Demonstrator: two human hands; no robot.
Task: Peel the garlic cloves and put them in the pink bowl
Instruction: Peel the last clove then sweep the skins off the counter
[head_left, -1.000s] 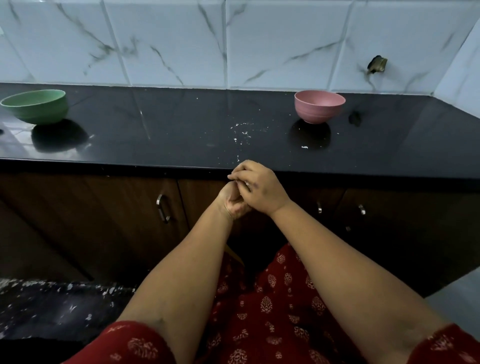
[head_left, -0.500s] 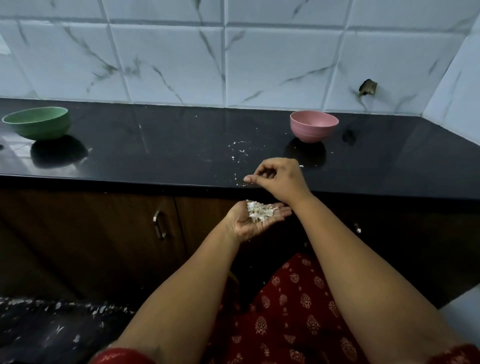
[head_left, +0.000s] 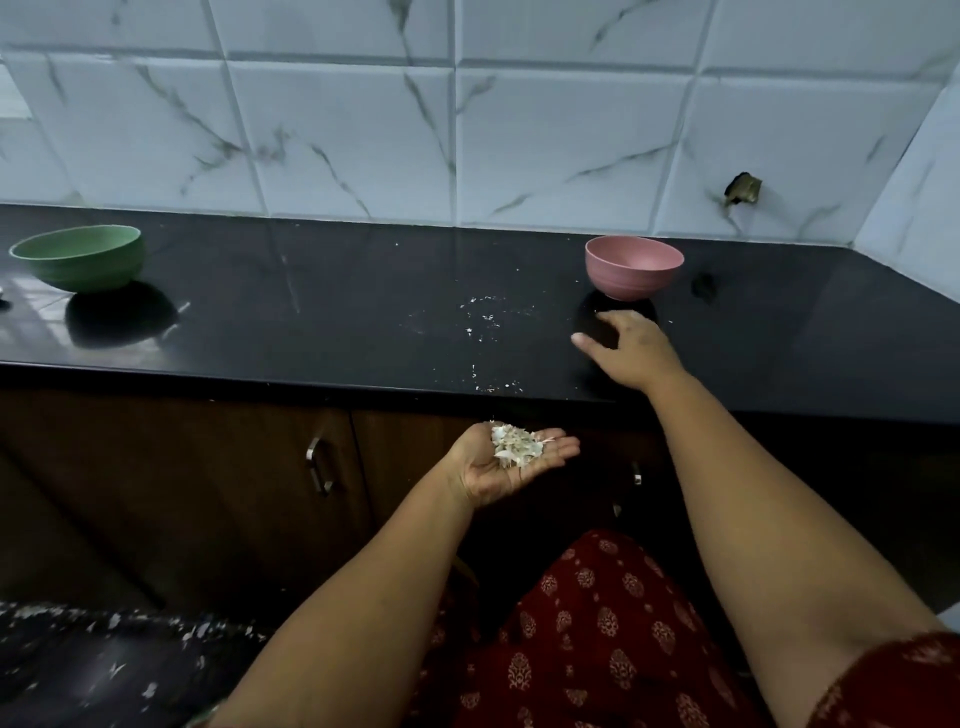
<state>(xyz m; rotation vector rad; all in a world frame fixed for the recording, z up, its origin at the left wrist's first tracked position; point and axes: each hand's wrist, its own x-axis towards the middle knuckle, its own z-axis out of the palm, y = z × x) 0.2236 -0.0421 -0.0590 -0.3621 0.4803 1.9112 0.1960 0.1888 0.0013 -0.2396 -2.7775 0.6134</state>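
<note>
The pink bowl (head_left: 634, 267) stands on the black counter (head_left: 311, 322) at the back right; its inside is hidden from here. My left hand (head_left: 506, 465) lies palm up below the counter's front edge and carries a small heap of white garlic skins (head_left: 515, 446). My right hand (head_left: 631, 351) hovers over the counter just in front of the pink bowl, thumb spread to the left, nothing visible in it. No whole garlic clove is in view.
A green bowl (head_left: 78, 257) sits at the counter's far left. Tiny skin flakes (head_left: 483, 317) dot the counter's middle and front edge. Brown cabinet doors with a metal handle (head_left: 317, 465) lie below. Scraps litter the dark floor (head_left: 104, 649) at lower left.
My hands, clasped together a second ago, have parted. The left opened palm up with the skins. The right moved forward and right across the counter toward the pink bowl.
</note>
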